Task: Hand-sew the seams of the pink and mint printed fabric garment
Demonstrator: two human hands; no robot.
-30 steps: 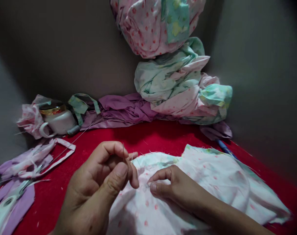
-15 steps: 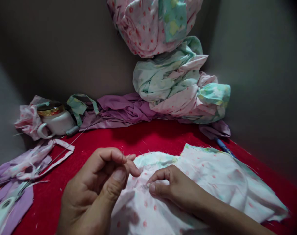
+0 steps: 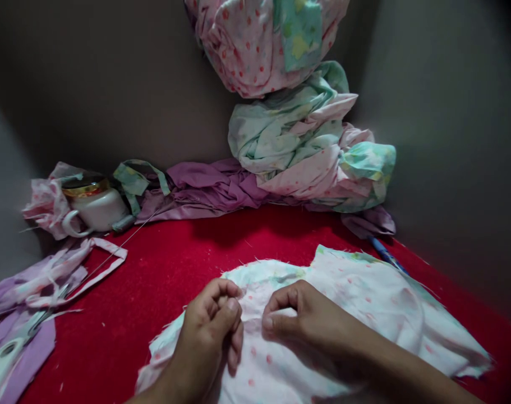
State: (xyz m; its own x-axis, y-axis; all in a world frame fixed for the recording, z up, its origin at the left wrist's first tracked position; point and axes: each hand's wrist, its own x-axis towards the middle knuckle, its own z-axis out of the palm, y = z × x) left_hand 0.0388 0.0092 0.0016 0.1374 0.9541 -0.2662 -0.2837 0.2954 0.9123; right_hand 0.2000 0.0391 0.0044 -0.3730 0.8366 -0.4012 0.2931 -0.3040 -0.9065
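A piece of white cloth (image 3: 343, 292) with red dots, pale green along its upper edge and frayed at the rim, lies spread in front of me. Over its left part is my left hand (image 3: 215, 331), closed, thumb against the curled index finger; whatever the fingertips hold is too small to make out. My right hand (image 3: 299, 320) rests on the cloth just to the right, thumb and index finger pinched at it, with creases running between both hands. A narrow gap separates the fingertips of the two hands.
The cloth lies on a red surface (image 3: 188, 252). At left are scissors (image 3: 7, 353) on purple scraps and a white mug (image 3: 99, 210) with a gold-rimmed lid. Behind are purple fabric (image 3: 217, 185) and a bundled printed cloth (image 3: 297, 140). A blue pen-like stick (image 3: 385, 252) lies right.
My left hand has come down and away from the camera onto the cloth, uncovering its left edge. Earlier a thin needle-like thing showed at its fingertips. My right hand shifted slightly right.
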